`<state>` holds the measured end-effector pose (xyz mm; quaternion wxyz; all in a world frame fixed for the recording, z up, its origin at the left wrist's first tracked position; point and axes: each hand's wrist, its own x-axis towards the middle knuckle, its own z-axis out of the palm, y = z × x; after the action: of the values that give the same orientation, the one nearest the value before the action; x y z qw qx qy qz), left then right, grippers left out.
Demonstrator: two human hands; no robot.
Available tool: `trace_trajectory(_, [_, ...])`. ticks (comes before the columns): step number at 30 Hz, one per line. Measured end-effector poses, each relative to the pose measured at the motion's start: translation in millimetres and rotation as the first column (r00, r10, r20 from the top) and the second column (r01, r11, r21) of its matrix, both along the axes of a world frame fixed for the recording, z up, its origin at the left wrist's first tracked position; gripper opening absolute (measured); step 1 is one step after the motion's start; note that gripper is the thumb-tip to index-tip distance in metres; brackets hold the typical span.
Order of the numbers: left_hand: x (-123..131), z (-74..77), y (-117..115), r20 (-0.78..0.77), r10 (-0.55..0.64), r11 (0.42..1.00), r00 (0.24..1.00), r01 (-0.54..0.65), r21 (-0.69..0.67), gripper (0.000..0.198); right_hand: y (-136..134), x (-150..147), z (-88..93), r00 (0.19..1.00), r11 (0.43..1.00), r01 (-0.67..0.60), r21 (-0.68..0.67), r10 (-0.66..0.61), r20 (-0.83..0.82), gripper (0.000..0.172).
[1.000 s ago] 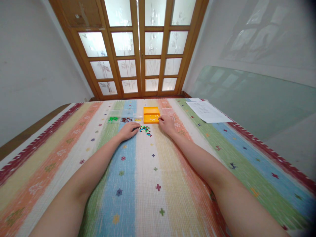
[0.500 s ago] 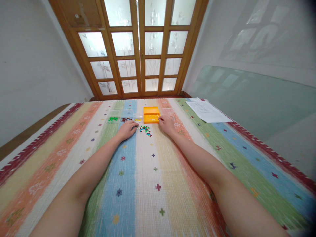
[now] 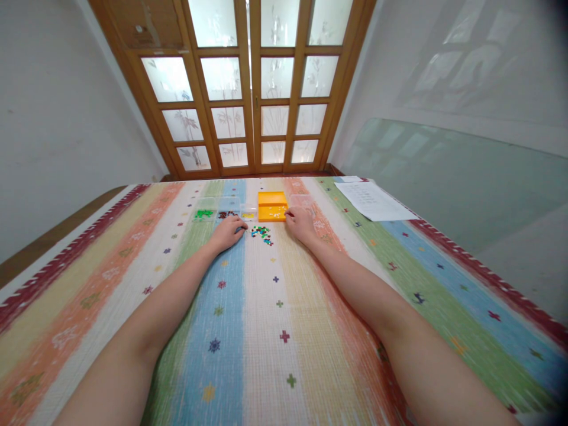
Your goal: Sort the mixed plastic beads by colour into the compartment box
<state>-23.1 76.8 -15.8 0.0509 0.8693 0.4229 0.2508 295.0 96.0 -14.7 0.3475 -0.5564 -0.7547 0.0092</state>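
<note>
My left hand (image 3: 228,232) rests on the cloth at the left edge of a loose pile of small green, dark, blue and white pieces (image 3: 261,232). Its fingers are drawn together at the tips; anything between them is too small to make out. At the right side of an open yellow box (image 3: 273,205) is my right hand (image 3: 299,222), fingertips pinched at the box's edge. Whether they grip the wall or a small piece cannot be told. Several white pieces (image 3: 277,212) lie in the front part of the box.
Left of the yellow box are clear containers with green pieces (image 3: 203,213), dark red pieces (image 3: 228,214) and yellow pieces (image 3: 248,215). A clear lid or tray (image 3: 300,201) lies behind my right hand. Paper sheets (image 3: 373,200) lie at the right on the striped tablecloth (image 3: 261,331).
My left hand has shifted very slightly left, and its fingertips have dipped toward the cloth beside the pile. My right hand and the yellow box stay in place.
</note>
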Motion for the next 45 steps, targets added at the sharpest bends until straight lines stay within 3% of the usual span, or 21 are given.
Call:
trace_trajectory(10, [-0.3,2.3,-1.0,-0.053,0.057,0.998,0.997,-0.057,0.013,0.018,0.7,0.7,-1.8,1.0,1.0,-0.001,0.025,0.001,0.006,0.021])
trace_trajectory(18, [-3.1,6.3,-3.5,-0.087,0.18,0.983,0.98,-0.175,0.064,0.017,1.5,0.8,-2.4,1.0,1.0,-0.006,0.018,0.006,0.005,0.022])
trace_trajectory(37, [0.3,6.5,-4.4,-0.046,0.139,0.99,0.989,-0.138,0.024,0.017,1.7,1.0,-3.6,1.0,0.999,-0.018,0.041,0.018,-0.005,0.02])
trace_trajectory(45, [-0.6,7.9,-3.6,0.024,0.2,0.979,0.979,-0.201,0.032,0.018,-0.7,-0.1,-0.4,1.0,1.0,-0.008,0.022,0.008,-0.001,0.021])
